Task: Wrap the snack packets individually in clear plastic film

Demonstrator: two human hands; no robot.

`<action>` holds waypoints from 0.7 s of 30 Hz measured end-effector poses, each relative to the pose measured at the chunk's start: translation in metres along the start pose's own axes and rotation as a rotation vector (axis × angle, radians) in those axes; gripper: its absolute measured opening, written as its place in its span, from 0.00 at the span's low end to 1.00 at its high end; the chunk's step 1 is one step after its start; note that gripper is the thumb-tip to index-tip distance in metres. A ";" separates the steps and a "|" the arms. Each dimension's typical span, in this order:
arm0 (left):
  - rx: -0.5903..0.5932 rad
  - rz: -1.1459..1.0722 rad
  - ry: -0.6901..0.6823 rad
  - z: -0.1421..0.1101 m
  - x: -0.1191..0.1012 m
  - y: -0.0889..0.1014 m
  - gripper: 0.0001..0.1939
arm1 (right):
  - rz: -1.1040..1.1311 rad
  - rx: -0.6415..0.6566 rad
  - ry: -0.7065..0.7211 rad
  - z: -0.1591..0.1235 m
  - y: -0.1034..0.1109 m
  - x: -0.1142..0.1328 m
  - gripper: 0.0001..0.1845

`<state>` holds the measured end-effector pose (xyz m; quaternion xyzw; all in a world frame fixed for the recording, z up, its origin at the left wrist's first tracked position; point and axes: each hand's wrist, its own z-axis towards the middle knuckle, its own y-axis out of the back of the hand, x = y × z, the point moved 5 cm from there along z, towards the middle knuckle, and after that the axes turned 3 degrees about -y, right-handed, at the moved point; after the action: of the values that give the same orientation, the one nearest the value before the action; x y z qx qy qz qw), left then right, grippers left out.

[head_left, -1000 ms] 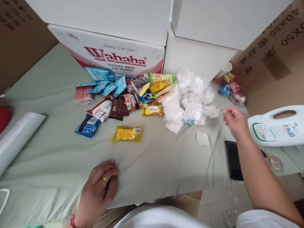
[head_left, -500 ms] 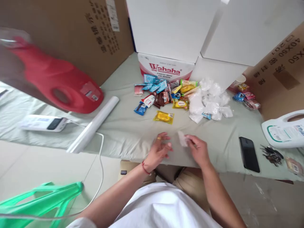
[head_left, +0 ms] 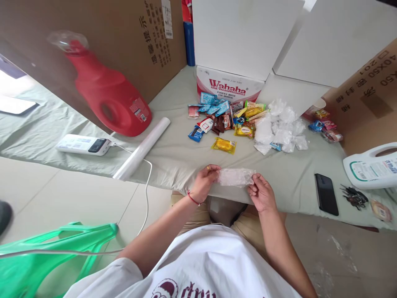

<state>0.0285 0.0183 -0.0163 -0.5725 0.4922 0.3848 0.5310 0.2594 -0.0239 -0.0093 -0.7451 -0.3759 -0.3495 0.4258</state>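
A clear plastic bag (head_left: 236, 177) is stretched flat between my two hands, above the front edge of the cloth-covered table. My left hand (head_left: 205, 182) pinches its left end, and my right hand (head_left: 262, 192) pinches its right end. Just beyond lies a yellow-wrapped snack (head_left: 223, 145), on its own. Farther back is a pile of wrapped snacks (head_left: 218, 123) in blue, red, brown and yellow. To the right of that pile sits a heap of crumpled clear plastic bags (head_left: 283, 130).
A red detergent jug (head_left: 108, 97), a plastic roll (head_left: 142, 149) and a white power bank (head_left: 83, 145) are on the left. A phone (head_left: 326, 193), keys (head_left: 355, 197) and a white jug (head_left: 372, 167) lie right. A Wahaha carton (head_left: 229, 85) stands behind; a green bag (head_left: 58, 256) is below.
My left hand was open and apart from the bag; it has now taken hold of the left end. The bag, crumpled in my right hand before, is spread out. The view has shifted left.
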 end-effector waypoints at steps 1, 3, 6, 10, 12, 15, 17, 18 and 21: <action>-0.037 0.151 -0.141 -0.004 -0.009 0.000 0.19 | 0.027 0.006 0.001 -0.001 -0.001 0.001 0.24; -0.040 0.424 -0.449 -0.018 -0.027 -0.012 0.21 | 0.073 0.027 -0.017 -0.002 -0.006 0.002 0.24; 0.115 0.675 -0.725 -0.035 -0.034 -0.044 0.28 | 0.107 0.079 -0.054 -0.002 -0.016 0.003 0.24; 0.178 0.565 -0.555 -0.022 -0.018 -0.059 0.14 | 0.088 0.091 -0.071 -0.002 -0.014 0.012 0.23; 0.186 0.330 -0.350 -0.008 -0.009 -0.054 0.16 | 0.031 0.074 -0.062 0.002 -0.002 0.022 0.23; 0.163 0.060 -0.106 0.008 -0.003 -0.046 0.22 | -0.107 0.093 -0.091 0.012 0.019 0.036 0.24; 0.092 0.007 -0.024 0.013 -0.002 -0.043 0.23 | -0.185 0.090 -0.086 0.021 0.031 0.041 0.25; 0.050 0.007 -0.005 0.015 -0.002 -0.042 0.23 | -0.214 0.056 -0.047 0.025 0.036 0.043 0.26; -0.044 0.040 -0.037 0.017 -0.002 -0.044 0.21 | -0.315 -0.153 0.200 0.028 0.049 0.047 0.29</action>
<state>0.0724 0.0329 -0.0067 -0.5670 0.4851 0.4166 0.5193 0.3297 -0.0035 0.0013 -0.6689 -0.4159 -0.5116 0.3434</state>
